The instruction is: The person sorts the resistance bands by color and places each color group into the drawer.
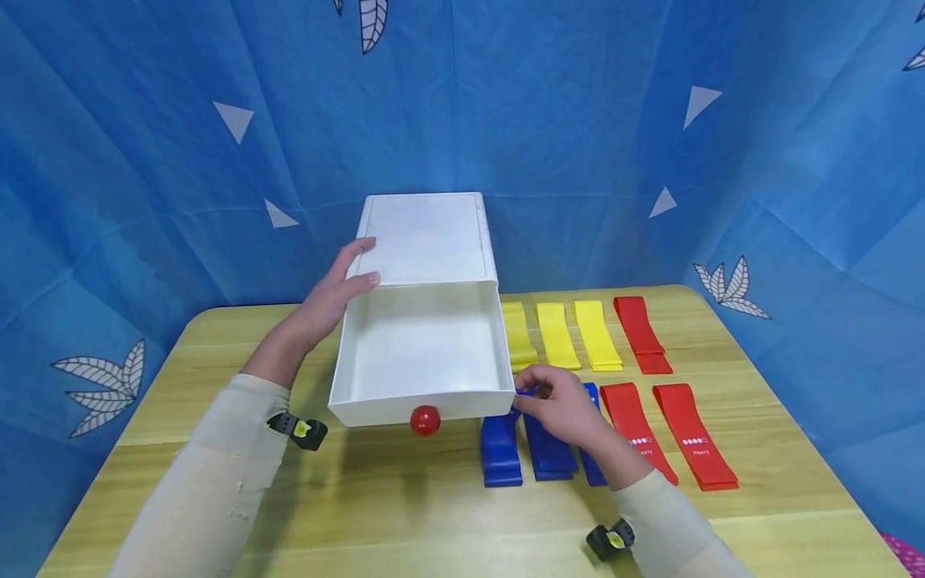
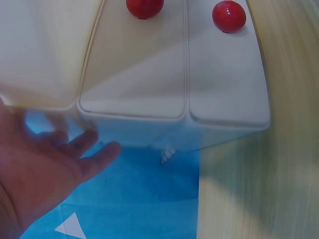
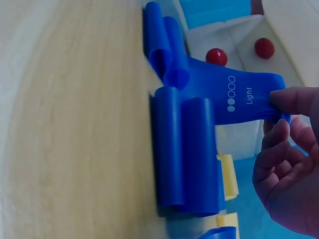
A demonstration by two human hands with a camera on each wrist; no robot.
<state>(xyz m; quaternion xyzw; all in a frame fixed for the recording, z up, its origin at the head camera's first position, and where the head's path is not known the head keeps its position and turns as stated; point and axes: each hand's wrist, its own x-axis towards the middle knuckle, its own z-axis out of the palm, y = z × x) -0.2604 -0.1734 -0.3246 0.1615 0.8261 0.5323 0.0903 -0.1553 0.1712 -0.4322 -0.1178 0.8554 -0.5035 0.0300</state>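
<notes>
A white drawer cabinet point(image 1: 426, 237) stands on the table with its top drawer point(image 1: 426, 341) pulled out. That drawer has a red round knob point(image 1: 425, 421); its white floor shows. My left hand point(image 1: 328, 301) lies against the cabinet's upper left edge, thumb and fingers extended. Beside the drawer's front right corner, my right hand point(image 1: 560, 405) pinches the end of a blue resistance band point(image 3: 239, 97) marked "Light" between thumb and fingers. The pinched end is lifted. Other folded blue bands point(image 3: 169, 144) lie about it on the table.
Folded yellow bands point(image 1: 598, 335) lie behind the blue ones, right of the cabinet. Three red bands point(image 1: 695, 436) lie farther right. Lower drawers with red knobs point(image 2: 229, 16) show in the left wrist view. A blue curtain point(image 1: 578, 144) hangs behind the wooden table point(image 1: 405, 514).
</notes>
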